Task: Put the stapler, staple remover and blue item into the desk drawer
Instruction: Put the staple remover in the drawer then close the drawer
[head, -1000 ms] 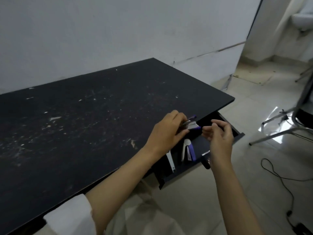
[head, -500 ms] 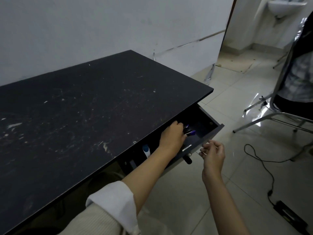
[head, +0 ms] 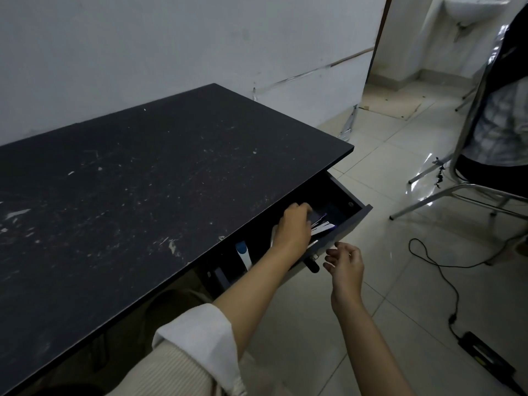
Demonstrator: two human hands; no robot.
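Left hand (head: 294,227) is down inside the open black desk drawer (head: 353,217), fingers curled over a metal-and-purple piece, likely the staple remover (head: 321,225), whose silver prongs poke out past the knuckles toward the drawer front. Whether the hand pinches it or merely rests on it, I cannot tell; the fingers hide the contact. Right hand (head: 344,260) hangs just outside the drawer front, fingers loosely spread, holding nothing, close to the small dark drawer knob (head: 311,264). Further left in the drawer lies a white item with a blue tip (head: 243,254). The stapler itself I can't pick out, and the scuffed black desk top (head: 143,181) is bare. My read: placing is at its last piece. Next, the left hand must let go and lift clear of the rim before any push on the front.
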